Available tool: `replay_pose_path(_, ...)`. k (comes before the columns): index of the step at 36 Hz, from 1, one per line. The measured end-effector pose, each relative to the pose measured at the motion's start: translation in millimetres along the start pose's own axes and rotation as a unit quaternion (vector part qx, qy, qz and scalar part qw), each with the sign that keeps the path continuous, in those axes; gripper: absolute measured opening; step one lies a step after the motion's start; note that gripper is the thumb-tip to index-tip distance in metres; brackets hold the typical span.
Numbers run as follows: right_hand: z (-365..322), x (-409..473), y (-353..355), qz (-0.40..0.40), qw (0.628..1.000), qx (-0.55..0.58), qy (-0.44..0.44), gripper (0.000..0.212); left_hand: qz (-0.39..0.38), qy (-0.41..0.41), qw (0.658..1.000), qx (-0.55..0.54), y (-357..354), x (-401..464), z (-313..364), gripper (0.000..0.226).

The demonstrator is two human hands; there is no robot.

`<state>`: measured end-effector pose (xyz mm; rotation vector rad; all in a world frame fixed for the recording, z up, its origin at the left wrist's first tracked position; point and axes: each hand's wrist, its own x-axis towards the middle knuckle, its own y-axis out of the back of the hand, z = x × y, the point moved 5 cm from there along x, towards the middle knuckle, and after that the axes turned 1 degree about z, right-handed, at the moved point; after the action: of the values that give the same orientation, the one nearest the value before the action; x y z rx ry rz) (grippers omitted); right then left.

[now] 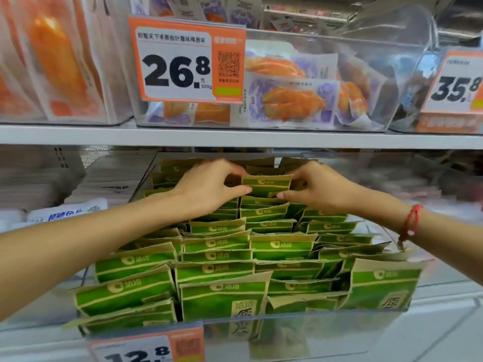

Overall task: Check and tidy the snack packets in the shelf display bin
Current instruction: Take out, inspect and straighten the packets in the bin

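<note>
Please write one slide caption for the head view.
Both hands, left and right, pinch one green packet in the clear bin.

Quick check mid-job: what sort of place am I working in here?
Most likely a shop's snack aisle: orange price tags clipped to clear display bins on shelves, and rows of green packets, one held by the left hand and right hand.

Orange price tag (pixel 187 58) fronting purple-orange packets (pixel 292 101) above.
</note>
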<state>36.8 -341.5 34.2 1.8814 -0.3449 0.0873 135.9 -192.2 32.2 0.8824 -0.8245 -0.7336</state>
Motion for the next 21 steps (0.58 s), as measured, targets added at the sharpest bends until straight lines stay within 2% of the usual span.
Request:
replay_pose_path(2, 0.7, -1.8, 7.1, 0.004, 1.000, -0.010, -0.005, 0.020, 0.026, -0.005, 1.000, -0.012, 5.0, -0.2, 0.5, 0.033)
replay_pose_path(5, -0.5, -8.6, 25.2, 0.107, 0.994, 0.005, 0.015, 0.016, 0.092, -0.009, 0.995, -0.044, 13.7, -1.8, -0.6, 0.019)
replay_pose_path(7, -0.6, -11.1, 27.0, 0.134, 0.991, 0.005, 0.019, 0.013, 0.091, -0.009, 0.995, -0.042, 12.2, 0.0, -1.4, 0.016)
replay_pose_path(17, 6.4, 14.7, 3.7, 0.025, 0.994, -0.096, -0.042, 0.019, 0.031, -0.026, 0.997, 0.072, -5.4, 19.8, -2.2, 0.019)
replay_pose_path(21, 5.5, 21.4, -6.8, 0.005, 0.986, -0.149, -0.074, 0.020, 0.020, -0.022, 0.991, 0.129, -11.5, 21.9, -3.7, 0.020)
